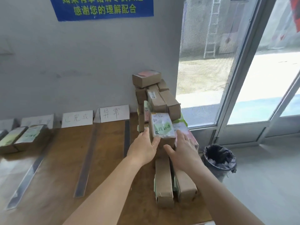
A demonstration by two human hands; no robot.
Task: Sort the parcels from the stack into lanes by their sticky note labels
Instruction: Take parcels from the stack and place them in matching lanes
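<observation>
The brown cardboard parcel with a green sticky note (162, 129) stands long-axis away between both hands, the left hand (144, 148) gripping its left edge, the right hand (181, 148) flat-fingered beside its right.

From my feed: both hands on a parcel (162, 132) with a green note (162, 128), left hand (143, 149) gripping its edge, right hand (182, 148) flat beside it. Stack (155, 95) at 12 o'clock, bin (219, 158) at 3.

The blue sign (103, 7) is cut off at top; leftmost lane card (38, 121) is illegible.
</observation>
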